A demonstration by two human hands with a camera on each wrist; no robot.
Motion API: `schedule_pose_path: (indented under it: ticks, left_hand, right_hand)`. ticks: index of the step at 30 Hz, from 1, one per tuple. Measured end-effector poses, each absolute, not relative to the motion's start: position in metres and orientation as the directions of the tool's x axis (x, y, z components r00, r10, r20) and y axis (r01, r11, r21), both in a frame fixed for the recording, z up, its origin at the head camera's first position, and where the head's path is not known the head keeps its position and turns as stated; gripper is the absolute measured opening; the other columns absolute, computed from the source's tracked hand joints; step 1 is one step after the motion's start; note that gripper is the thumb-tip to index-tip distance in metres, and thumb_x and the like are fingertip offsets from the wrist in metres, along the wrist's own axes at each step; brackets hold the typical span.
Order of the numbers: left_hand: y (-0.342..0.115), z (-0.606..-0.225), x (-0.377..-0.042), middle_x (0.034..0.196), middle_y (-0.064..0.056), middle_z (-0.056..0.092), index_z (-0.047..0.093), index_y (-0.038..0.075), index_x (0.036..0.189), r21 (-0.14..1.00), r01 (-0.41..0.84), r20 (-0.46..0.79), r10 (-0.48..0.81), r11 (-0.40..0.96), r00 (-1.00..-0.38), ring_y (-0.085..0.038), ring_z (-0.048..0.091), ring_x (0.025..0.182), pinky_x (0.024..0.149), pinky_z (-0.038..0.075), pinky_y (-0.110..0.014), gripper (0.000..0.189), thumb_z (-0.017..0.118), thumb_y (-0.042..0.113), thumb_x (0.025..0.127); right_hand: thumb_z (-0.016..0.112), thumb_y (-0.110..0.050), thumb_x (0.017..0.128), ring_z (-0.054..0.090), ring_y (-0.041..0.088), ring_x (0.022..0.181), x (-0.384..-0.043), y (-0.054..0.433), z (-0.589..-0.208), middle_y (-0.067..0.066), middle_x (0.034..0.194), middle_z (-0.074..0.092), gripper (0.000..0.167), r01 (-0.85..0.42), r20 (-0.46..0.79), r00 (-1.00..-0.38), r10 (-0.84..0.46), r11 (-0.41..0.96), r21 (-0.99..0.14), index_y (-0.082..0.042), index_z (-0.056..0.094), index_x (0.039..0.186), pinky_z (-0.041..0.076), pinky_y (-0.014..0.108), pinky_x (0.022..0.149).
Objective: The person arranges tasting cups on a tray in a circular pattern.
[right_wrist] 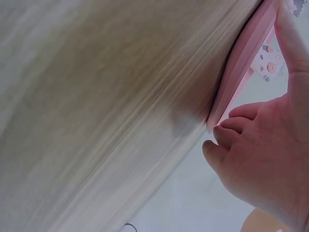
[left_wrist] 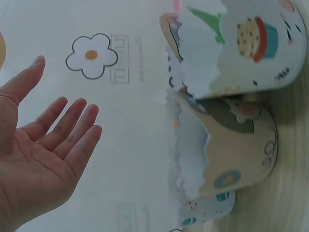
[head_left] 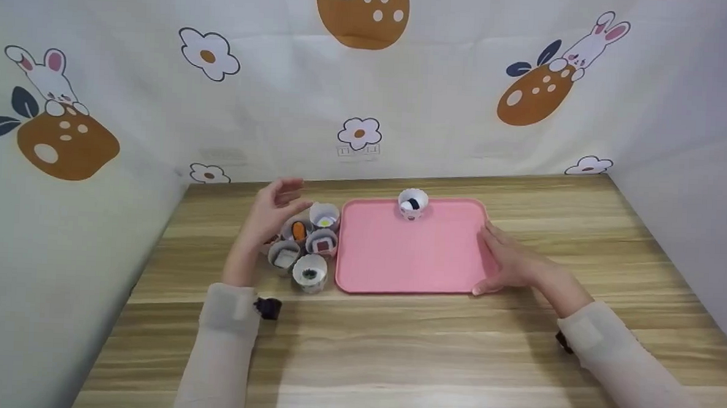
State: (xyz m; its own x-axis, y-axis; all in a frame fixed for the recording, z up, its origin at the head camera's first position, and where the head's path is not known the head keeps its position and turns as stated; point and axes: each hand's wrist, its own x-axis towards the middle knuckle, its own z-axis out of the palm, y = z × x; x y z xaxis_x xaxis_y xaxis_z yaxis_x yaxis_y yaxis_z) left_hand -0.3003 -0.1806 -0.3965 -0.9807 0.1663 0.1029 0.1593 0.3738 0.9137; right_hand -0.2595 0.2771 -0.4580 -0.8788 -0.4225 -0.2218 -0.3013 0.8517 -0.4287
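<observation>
My left hand [head_left: 272, 211] hovers with bent, parted fingers and nothing in its grasp, over a cluster of paper cups left of the pink tray [head_left: 410, 255]. In that cluster, one cup [head_left: 325, 210] has a white and yellow piece, one an orange piece [head_left: 299, 230], and another a white piece with a reddish centre [head_left: 323, 245]. The front cup [head_left: 309, 278] holds a dark green piece. On the tray's far edge stands a cup [head_left: 413, 213] with a white piece banded in black. My right hand [head_left: 511, 259] rests along the tray's right rim, fingers extended and thumb apart.
The wooden table [head_left: 394, 352] ends at a pale curtain [head_left: 282, 102] printed with rabbits and flowers, which closes off the back and both sides. Another cup [head_left: 284, 257] with a whitish piece stands beneath my left wrist, close against its neighbours.
</observation>
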Motion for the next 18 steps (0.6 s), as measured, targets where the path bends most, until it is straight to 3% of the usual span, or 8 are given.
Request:
schedule_pose_path:
  ticks: [18]
  left_hand:
    - [-0.229, -0.409, -0.295, 0.15, -0.027, 0.044, 0.042, -0.007, 0.143, 0.918, 0.083, 0.053, 0.088, 0.388, -0.995, -0.042, 0.042, 0.141, 0.118, 0.038, -0.048, 0.055, 0.064, 0.015, 0.097]
  right_hand:
    - [0.083, -0.058, 0.071, 0.006, 0.049, 0.151, -0.261, 0.278, -0.46, 0.031, 0.164, -0.001, 0.131, -0.284, -0.239, -0.877, -0.417, 0.851, -0.442, 0.01, 0.008, 0.155, 0.014, 0.06, 0.123]
